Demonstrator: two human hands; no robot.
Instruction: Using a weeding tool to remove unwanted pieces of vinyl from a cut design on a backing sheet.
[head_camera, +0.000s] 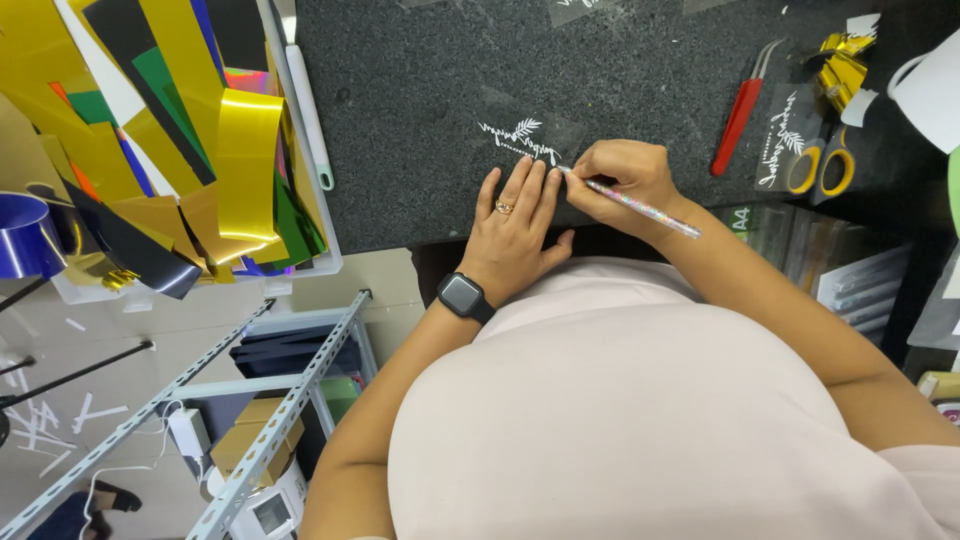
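Head view, left hand (512, 232) flat with fingers spread, pressing a clear sheet with white leaf lettering (522, 140) on the dark bench (420, 100), right hand (622, 180) fingers pinched around a glittery pen tool (640, 208), tip at the sheet's edge, red tweezers (738, 120) and yellow scissors (825, 165) well apart to the right.

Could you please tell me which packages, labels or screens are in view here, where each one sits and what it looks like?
Smartwatch: on the left wrist, dark rounded-square screen, black band.
Paper packs: shelf under the dark worktop, right side; flat, clear-wrapped, green corner label.
Cardboard box: lower left, by the metal rack; brown, rectangular.
White device: bottom left, small grey display.
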